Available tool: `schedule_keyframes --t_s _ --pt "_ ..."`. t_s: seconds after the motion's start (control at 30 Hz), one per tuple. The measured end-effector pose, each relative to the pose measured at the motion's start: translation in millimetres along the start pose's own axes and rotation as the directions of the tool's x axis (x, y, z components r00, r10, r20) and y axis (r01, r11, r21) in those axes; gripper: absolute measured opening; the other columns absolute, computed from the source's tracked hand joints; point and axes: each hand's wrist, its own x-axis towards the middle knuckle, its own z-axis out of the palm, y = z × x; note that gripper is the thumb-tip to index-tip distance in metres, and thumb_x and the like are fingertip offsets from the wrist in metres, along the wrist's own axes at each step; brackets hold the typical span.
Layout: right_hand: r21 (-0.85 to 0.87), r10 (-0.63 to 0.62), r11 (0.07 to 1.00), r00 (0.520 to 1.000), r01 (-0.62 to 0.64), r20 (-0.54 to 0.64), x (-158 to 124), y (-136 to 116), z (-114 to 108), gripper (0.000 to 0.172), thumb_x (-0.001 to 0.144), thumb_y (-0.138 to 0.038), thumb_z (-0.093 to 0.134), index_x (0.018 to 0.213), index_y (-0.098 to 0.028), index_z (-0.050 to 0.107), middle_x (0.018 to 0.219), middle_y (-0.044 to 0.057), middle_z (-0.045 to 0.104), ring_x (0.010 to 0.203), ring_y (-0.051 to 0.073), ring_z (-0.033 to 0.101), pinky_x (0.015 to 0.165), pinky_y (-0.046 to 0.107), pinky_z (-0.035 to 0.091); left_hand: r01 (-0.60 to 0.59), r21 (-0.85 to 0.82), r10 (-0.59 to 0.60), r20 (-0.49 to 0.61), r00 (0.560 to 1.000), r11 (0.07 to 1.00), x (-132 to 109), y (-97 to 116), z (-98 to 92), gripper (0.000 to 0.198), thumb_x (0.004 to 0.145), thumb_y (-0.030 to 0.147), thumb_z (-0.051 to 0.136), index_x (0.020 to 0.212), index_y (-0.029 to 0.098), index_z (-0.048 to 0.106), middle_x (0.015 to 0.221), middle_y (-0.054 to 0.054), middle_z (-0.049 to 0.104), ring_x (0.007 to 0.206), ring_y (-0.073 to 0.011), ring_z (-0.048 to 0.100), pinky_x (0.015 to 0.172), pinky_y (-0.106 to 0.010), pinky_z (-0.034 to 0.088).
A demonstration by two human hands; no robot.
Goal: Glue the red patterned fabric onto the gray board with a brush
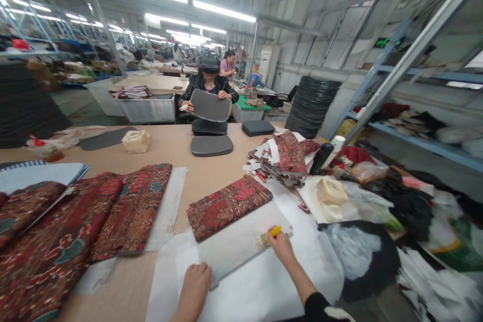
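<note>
In my right hand [282, 247] is a brush [275, 231] with a yellow handle, the fingers closed around it. Its pale bristles touch a whitish, translucent flat piece [232, 247] with a dark strip along its near edge. My left hand [195, 282] rests at the near left corner of that piece, fingers bent and close together, with nothing visible held in them. Just beyond lies a folded red-brown patterned fabric piece [230, 204]. White paper sheets [245, 297] are spread underneath.
More patterned fabric [101, 216] lies at left. Patterned scraps [287, 158] are heaped at the back right, near a pale block [332, 191] and plastic bags. Across the table [169, 143], a person [207, 80] holds a dark panel [211, 105] above stacked panels. Blue shelving [426, 141] stands at right.
</note>
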Motion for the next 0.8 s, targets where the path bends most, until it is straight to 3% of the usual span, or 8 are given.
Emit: schedule_keyframes --t_s 0.07,0.13,0.23,0.3,0.47,0.57,0.7,0.8 --pt "-0.033 0.071 0.996 0.985 -0.077 -0.156 9 19 -19 0.022 0.082 -0.027 0.04 0.085 -0.021 0.061 0.065 0.002 0.062 0.064 0.016 0.057 0.059 0.023 0.037 -0.03 0.068 0.03 0.009 1.0 0.997 3 3 -1.4 0.036 0.082 0.011 0.028 0.091 0.02 0.061 0.099 -0.005 0.062 0.1 -0.0194 0.054 0.103 -0.043 0.024" --pt "0.03 -0.022 0.999 0.98 0.029 -0.2 1 18 -16 0.02 0.08 -0.024 0.041 0.087 -0.023 0.059 0.071 0.001 0.063 0.068 0.016 0.058 0.061 0.023 0.039 -0.059 0.109 0.056 0.035 0.998 0.992 7 7 -3.9 0.04 0.082 0.009 0.025 0.09 0.02 0.062 0.097 -0.004 0.063 0.1 -0.0189 0.054 0.105 -0.044 0.02" --pt "0.264 -0.277 0.926 0.961 0.269 -0.009 -22 -2 16 0.016 0.075 -0.021 0.046 0.083 -0.024 0.059 0.073 -0.002 0.063 0.068 0.013 0.058 0.063 0.021 0.041 -0.071 0.131 0.06 0.085 0.995 0.989 11 12 -11.3 0.04 0.081 0.008 0.025 0.088 0.019 0.063 0.097 -0.006 0.064 0.1 -0.0193 0.055 0.106 -0.044 0.021" --pt "0.368 -0.343 0.888 0.931 0.277 0.125 -25 -6 30 0.014 0.071 -0.019 0.049 0.078 -0.023 0.06 0.068 -0.004 0.062 0.064 0.012 0.057 0.06 0.02 0.04 -0.061 0.136 0.046 0.114 0.992 0.989 14 16 -18.0 0.042 0.08 0.007 0.025 0.088 0.018 0.064 0.096 -0.007 0.066 0.1 -0.0196 0.056 0.106 -0.044 0.022" --pt "0.191 0.01 0.982 0.998 0.004 -0.068 20 41 -19 0.013 0.076 -0.02 0.045 0.076 -0.02 0.058 0.055 -0.004 0.054 0.054 0.013 0.052 0.054 0.021 0.036 -0.055 0.167 0.028 0.16 0.987 0.984 19 22 -31.4 0.046 0.076 0.004 0.023 0.089 0.017 0.065 0.095 -0.008 0.068 0.098 -0.0193 0.059 0.105 -0.044 0.023" --pt "0.049 -0.003 0.999 0.986 0.012 -0.169 29 55 -43 0.015 0.078 -0.022 0.044 0.081 -0.022 0.059 0.057 -0.003 0.056 0.057 0.013 0.054 0.057 0.022 0.035 -0.025 0.184 -0.008 0.175 0.984 0.983 24 22 -33.4 0.047 0.074 0.003 0.022 0.092 0.016 0.064 0.097 -0.009 0.068 0.099 -0.0204 0.06 0.103 -0.045 0.026" --pt "0.25 -0.288 0.934 0.953 0.256 0.097 10 35 -20 0.013 0.075 -0.021 0.049 0.08 -0.023 0.06 0.064 -0.004 0.061 0.06 0.012 0.056 0.057 0.02 0.037 -0.012 0.193 -0.02 0.162 0.987 0.981 33 19 -34.8 0.045 0.075 0.006 0.024 0.096 0.015 0.063 0.1 -0.01 0.068 0.101 -0.0216 0.059 0.101 -0.044 0.03" --pt "0.27 -0.229 0.945 0.963 0.184 0.144 16 36 -12 0.013 0.074 -0.017 0.048 0.079 -0.021 0.06 0.06 -0.005 0.059 0.055 0.011 0.054 0.054 0.019 0.036 -0.018 0.19 -0.012 0.153 0.988 0.982 37 16 -39.7 0.043 0.076 0.008 0.023 0.091 0.017 0.062 0.096 -0.008 0.069 0.097 -0.0212 0.061 0.093 -0.041 0.036"
